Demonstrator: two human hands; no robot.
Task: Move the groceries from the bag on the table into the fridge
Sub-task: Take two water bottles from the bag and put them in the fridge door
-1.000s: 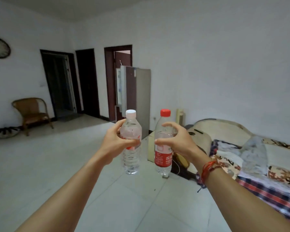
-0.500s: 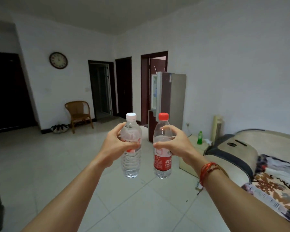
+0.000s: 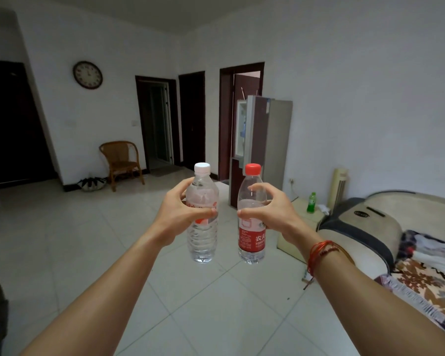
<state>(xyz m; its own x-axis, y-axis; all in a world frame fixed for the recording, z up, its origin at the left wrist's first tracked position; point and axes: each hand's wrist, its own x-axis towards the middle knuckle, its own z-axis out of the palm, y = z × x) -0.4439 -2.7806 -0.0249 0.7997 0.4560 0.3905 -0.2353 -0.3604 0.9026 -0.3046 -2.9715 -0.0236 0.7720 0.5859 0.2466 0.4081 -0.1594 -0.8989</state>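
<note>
My left hand (image 3: 183,210) grips a clear water bottle with a white cap (image 3: 202,235), held upright at chest height. My right hand (image 3: 272,214) grips a second water bottle with a red cap and red label (image 3: 251,237), also upright, close beside the first. Across the room stands the fridge (image 3: 267,140), grey and dark red, its upper door swung open to the left. The bag and the table are out of view.
A bed (image 3: 396,240) with a patterned blanket fills the right side. A low cream cabinet (image 3: 301,232) with a green bottle (image 3: 311,202) stands near the fridge. A wicker chair (image 3: 121,160) sits by the far wall, beside several dark doorways. Pale tiled floor lies between me and the fridge.
The view has swung left, so the fridge and doorways shifted right and the clock came into sight. Both hands keep their bottles in the same pose.
</note>
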